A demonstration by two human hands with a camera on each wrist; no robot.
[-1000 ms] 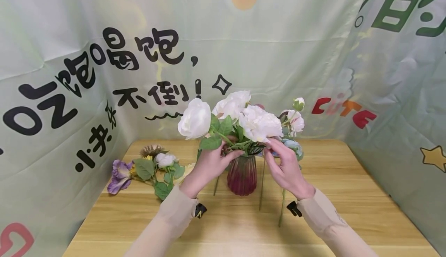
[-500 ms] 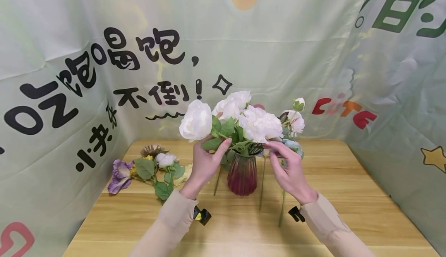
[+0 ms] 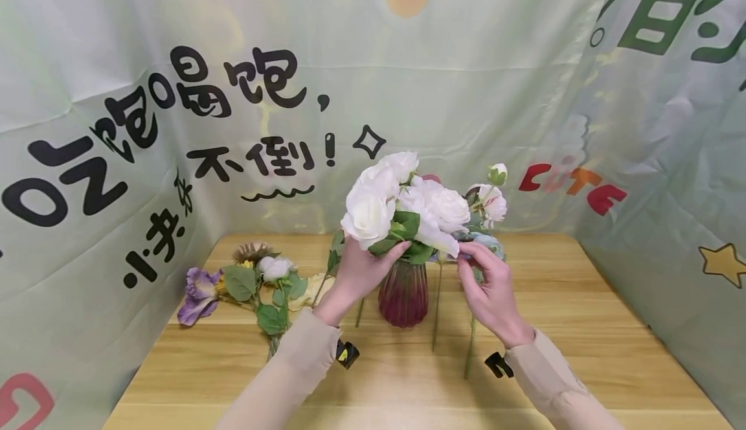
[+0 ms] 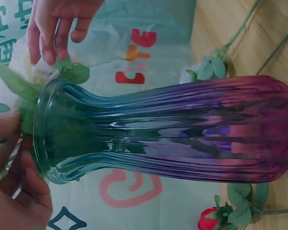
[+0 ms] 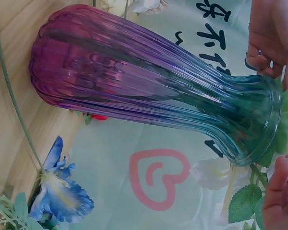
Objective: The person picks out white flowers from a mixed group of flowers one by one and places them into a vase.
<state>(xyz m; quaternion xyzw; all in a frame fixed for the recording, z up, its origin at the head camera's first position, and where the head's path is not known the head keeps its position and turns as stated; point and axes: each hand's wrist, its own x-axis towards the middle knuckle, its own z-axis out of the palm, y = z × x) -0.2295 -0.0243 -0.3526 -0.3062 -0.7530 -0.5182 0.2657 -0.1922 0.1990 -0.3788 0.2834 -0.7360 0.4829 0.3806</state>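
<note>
A ribbed glass vase (image 3: 403, 295) stands upright on the table, pink at its base and teal at its rim. White flowers (image 3: 437, 206) with green leaves crowd its mouth. My left hand (image 3: 361, 271) holds a white flower (image 3: 368, 216) just below its bloom, at the vase's left; in the left wrist view its thumb and fingers surround stems and leaves beside the rim. The stem is mostly hidden. My right hand (image 3: 489, 287) is at the right of the blooms, its loosely bent fingertips near a low white petal. In the left wrist view its fingers (image 4: 62, 43) hang relaxed, holding nothing.
Loose flowers lie at the left, among them a purple flower (image 3: 199, 294) and a pale bud (image 3: 275, 268). Behind and right of the vase are a pink-white flower (image 3: 491, 203) and a blue flower (image 5: 62, 191). A printed curtain (image 3: 466, 93) encloses the table (image 3: 583, 352).
The white flower in my left hand has moved right, from the outer left into the cluster above the vase. My right hand has shifted slightly down and right.
</note>
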